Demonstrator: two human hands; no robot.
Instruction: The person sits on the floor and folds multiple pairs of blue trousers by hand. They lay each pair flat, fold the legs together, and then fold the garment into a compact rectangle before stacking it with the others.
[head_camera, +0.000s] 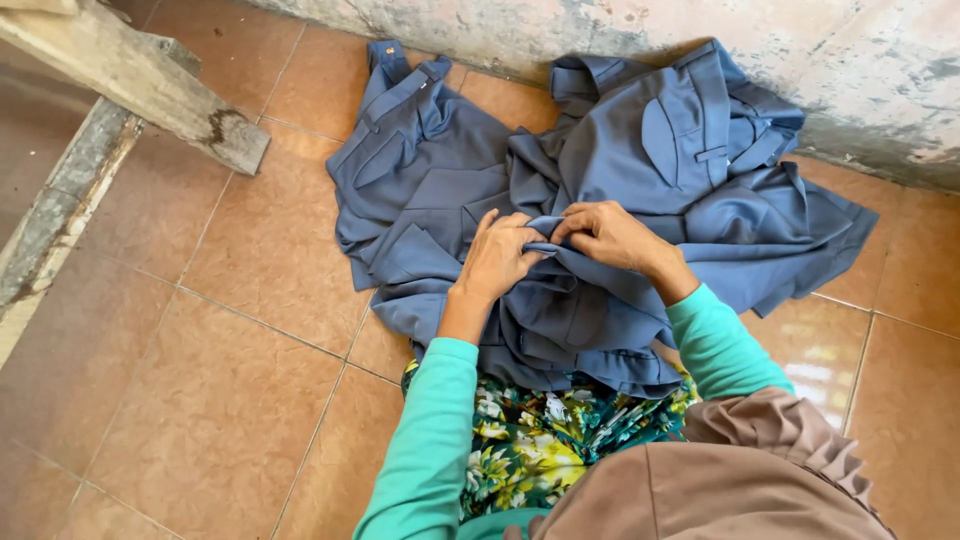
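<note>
1. Brown cloth (760, 480) hangs down closest to my eyes, at the bottom of what I see, and my flowery skirt (530, 440) peeks out from under it.
2. Under everything is the floor (200, 380), made of big orange-brown tiles. I think I sit low on it, because my lap is so near the tiles.
3. Along the top runs a rough grey wall (600, 30).
4. Next in size is the pile of blue-grey clothes (640, 180). It lies crumpled on the floor just in front of me, close to the wall, and one end is pulled up over my lap. That keeps it close so I can reach it.
5. At the top left a wooden beam (150, 90) leans over the floor, well apart from the pile.
6. My left hand (497, 258) and right hand (607, 235) meet in the middle of the pile. Both are curled, with fingers pressed together, pinching one small fold of the blue-grey cloth between them.
</note>
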